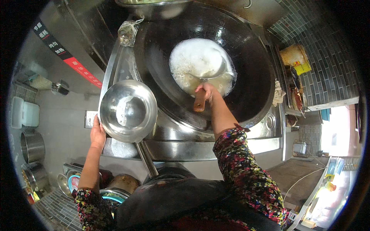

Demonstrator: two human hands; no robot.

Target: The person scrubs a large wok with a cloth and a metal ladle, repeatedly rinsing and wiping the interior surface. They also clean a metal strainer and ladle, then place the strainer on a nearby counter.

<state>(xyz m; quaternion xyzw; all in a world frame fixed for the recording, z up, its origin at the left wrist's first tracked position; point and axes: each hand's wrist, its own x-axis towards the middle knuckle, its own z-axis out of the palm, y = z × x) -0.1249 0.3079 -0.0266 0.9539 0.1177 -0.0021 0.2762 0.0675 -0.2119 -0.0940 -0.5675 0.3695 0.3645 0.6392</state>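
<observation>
A large black wok [248, 72] holds foamy, cloudy liquid [190, 57]. My right hand [206, 91] grips the brown wooden handle of a round metal skimmer or ladle [212, 75], whose head lies partly under the foam. To the left, a stainless steel pan [128, 111] with a long metal handle rests on the stove's edge, a little liquid shining in its bottom. My left hand [98, 134] is at the left rim of this pan, fingers along its outer side; the pan partly hides them, so whether they grip it cannot be told.
A knotted plastic bag [127, 34] lies at the wok's upper left, near a large metal bowl [156, 8]. A cloth [278, 93] hangs right of the wok, beside a tray with utensils [296, 98]. Pots and basins stand on the floor at lower left; a tiled wall rises at right.
</observation>
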